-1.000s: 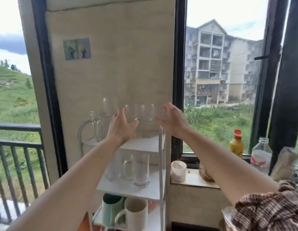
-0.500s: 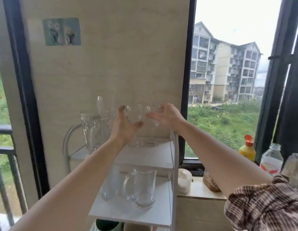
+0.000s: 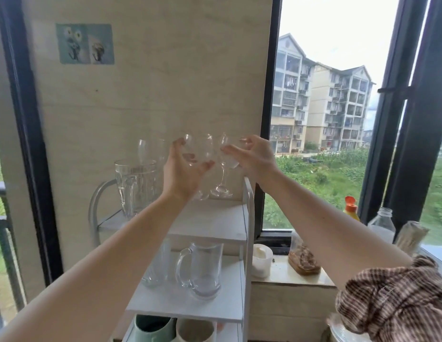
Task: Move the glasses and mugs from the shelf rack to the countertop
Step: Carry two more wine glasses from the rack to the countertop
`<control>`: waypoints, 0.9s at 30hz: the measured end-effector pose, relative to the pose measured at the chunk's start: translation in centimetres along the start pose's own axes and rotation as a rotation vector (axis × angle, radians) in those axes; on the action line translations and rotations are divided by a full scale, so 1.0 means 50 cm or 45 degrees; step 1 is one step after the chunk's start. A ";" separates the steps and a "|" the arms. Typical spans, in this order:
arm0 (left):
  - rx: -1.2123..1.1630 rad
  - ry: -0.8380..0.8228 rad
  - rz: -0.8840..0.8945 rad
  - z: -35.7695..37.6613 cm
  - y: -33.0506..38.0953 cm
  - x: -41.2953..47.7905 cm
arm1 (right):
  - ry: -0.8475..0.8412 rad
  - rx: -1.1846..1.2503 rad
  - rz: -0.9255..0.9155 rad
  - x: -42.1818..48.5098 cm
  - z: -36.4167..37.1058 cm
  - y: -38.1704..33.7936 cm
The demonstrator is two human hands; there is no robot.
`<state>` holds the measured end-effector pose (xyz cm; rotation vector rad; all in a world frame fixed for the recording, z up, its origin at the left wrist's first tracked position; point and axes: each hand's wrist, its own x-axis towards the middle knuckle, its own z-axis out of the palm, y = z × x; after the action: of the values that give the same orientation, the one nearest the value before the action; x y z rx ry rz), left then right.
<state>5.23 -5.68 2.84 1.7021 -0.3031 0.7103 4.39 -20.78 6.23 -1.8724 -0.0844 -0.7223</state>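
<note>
A white shelf rack (image 3: 247, 218) stands against the wall. On its top shelf, my left hand (image 3: 183, 174) wraps around the bowl of a clear wine glass (image 3: 199, 151), and my right hand (image 3: 254, 159) grips the bowl of a second wine glass (image 3: 226, 159) beside it. Both glasses' feet are at or just above the shelf. A third wine glass (image 3: 151, 150) stands behind a large glass mug (image 3: 136, 188) at the top left. The middle shelf holds a glass mug (image 3: 205, 270) and a tumbler (image 3: 157, 265). A green mug (image 3: 151, 328) and a cream mug (image 3: 195, 330) sit lowest.
To the right of the rack, a stone sill (image 3: 284, 275) carries a small white cup (image 3: 262, 260) and a jar of brown food (image 3: 304, 260). An orange-capped yellow bottle (image 3: 350, 211) and a clear bottle (image 3: 381, 225) stand by the window frame.
Both hands have closed in from reaching toward the two wine glasses to gripping their bowls. The camera has tilted up and nearer to the top shelf.
</note>
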 end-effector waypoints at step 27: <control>-0.333 -0.868 0.034 0.420 0.404 -0.773 | 0.409 -0.140 0.335 -0.661 -0.920 0.091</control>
<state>-29.95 -37.54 -6.73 1.6417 -0.8542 0.0749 -40.97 -53.57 -3.52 -1.8024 0.4068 -0.8454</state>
